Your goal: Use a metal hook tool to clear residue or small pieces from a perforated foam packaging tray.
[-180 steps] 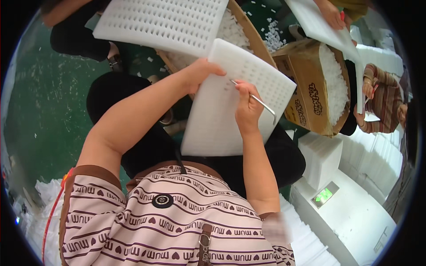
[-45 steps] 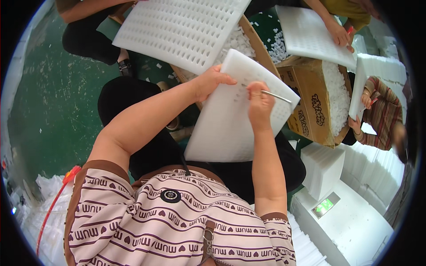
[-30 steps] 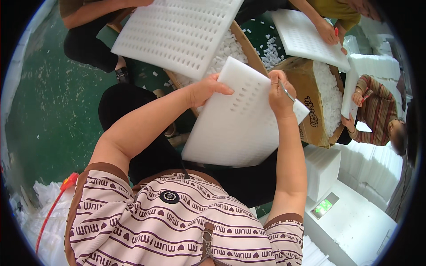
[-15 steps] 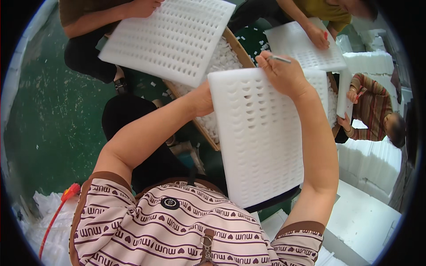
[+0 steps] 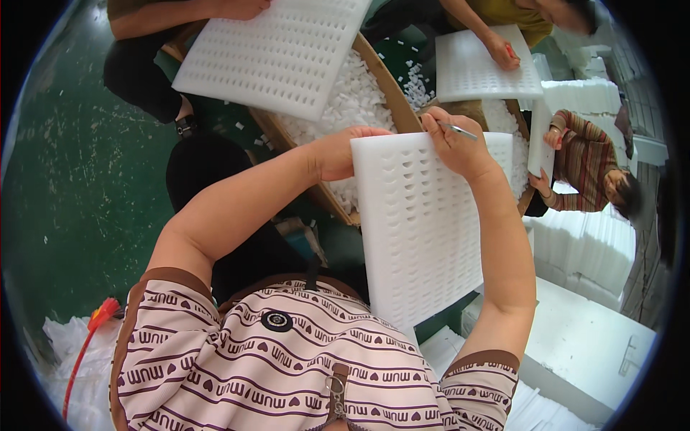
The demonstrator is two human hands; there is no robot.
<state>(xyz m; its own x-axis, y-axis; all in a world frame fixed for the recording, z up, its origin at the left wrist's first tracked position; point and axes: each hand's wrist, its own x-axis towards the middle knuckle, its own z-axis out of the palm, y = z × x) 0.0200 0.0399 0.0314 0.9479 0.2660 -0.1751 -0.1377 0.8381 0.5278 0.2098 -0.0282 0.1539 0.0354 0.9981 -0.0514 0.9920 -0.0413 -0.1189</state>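
Note:
A thick white foam sheet (image 5: pixel 413 251) with rows of half-round cuts leans upright in front of my body. Several slots near its top are open and dark, while lower ones look pale. My left hand (image 5: pixel 348 152) grips the sheet's upper left edge, its fingers partly hidden behind the foam. My right hand (image 5: pixel 456 144) is closed around a slim silver metal tool (image 5: pixel 460 131) at the sheet's top edge. The tool's rear end sticks out to the right; its tip is hidden by the hand.
Behind the sheet, a cardboard box (image 5: pixel 384 82) holds many small white foam pieces (image 5: pixel 356 93). Co-workers handle similar sheets, one at far left (image 5: pixel 277 57), one at far right (image 5: pixel 485 68). A person in a striped top (image 5: pixel 586 161) sits right, near stacked white foam (image 5: pixel 586 248).
My foam sheet has tilted and its top has moved slightly down. The right hand has moved lower with the tool. More of the box's foam pieces show, and the view has shifted.

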